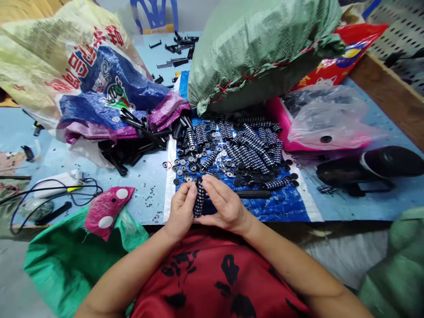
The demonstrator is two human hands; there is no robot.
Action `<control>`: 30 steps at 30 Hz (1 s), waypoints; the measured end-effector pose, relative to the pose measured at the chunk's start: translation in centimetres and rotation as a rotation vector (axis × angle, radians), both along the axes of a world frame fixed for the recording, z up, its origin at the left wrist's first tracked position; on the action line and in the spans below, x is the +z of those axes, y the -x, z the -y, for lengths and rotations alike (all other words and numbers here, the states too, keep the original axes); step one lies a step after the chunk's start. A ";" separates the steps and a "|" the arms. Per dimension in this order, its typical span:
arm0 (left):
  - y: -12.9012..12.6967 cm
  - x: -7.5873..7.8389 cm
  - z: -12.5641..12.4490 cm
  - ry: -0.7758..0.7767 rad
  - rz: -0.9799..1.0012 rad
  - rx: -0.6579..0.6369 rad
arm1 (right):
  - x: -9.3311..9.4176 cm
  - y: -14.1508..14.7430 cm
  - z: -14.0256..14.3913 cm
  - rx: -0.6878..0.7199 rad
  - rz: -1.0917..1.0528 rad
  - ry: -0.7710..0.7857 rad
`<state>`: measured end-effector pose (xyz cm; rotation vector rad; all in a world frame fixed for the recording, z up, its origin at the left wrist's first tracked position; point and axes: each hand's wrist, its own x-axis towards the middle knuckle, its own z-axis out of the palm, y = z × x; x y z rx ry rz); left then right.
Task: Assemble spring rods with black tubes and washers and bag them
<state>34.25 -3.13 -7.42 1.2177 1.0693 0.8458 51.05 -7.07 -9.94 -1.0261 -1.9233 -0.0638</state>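
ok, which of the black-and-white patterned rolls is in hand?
The held roll, pinched by the left hand, right hand beside it; the other rolls lie untouched, farther from the person.

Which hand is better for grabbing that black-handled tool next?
Probably the right hand: the black-handled tool lies close beside it, while the left hand is across the patterned black roll.

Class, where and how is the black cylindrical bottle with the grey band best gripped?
Grip the bottle by its black side handle, probably with the right hand coming from the wearer's side: the handle juts out that way, away from the translucent plastic bag behind.
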 end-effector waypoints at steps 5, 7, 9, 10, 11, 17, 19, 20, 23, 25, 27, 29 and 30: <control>1.2 -0.6 -0.4 0.311 0.180 -0.082 | -0.1 0.2 0.3 -0.037 0.042 0.009; 1.4 -0.8 -0.6 0.368 0.193 -0.086 | -0.1 0.4 0.3 -0.048 0.048 0.040; 1.6 -1.1 -0.7 0.414 0.211 -0.102 | -0.1 0.2 0.4 -0.034 0.048 0.081; 1.9 -1.4 -0.8 0.408 0.205 -0.112 | -0.3 0.0 0.5 -0.018 0.049 0.102; 2.3 -1.7 -0.9 0.363 0.179 -0.108 | -0.5 -0.4 0.7 -0.007 0.053 0.121; 6.9 -2.6 -3.3 -0.349 -0.474 -0.166 | -2.9 -3.6 2.4 -0.292 0.313 0.220; 7.9 -2.2 -4.4 -0.423 -0.682 -0.285 | -2.9 -3.7 2.7 -0.300 0.337 0.224; 8.1 -1.9 -5.0 -0.406 -0.743 -0.334 | -2.5 -3.5 2.8 -0.284 0.304 0.222; 7.8 -1.3 -6.1 -0.262 -0.831 -0.442 | -0.9 -2.2 2.6 -0.226 0.115 0.200; 7.5 -1.2 -6.4 -0.186 -0.832 -0.472 | -0.1 -1.2 2.2 -0.193 0.050 0.175; 7.2 -1.4 -6.4 -0.129 -0.803 -0.481 | 0.3 -0.3 1.6 -0.188 0.126 0.200; 7.2 -1.6 -6.5 -0.096 -0.762 -0.486 | 0.5 0.3 1.1 -0.190 0.254 0.256; 7.3 -1.7 -6.7 -0.093 -0.746 -0.497 | 0.6 0.5 0.9 -0.183 0.282 0.262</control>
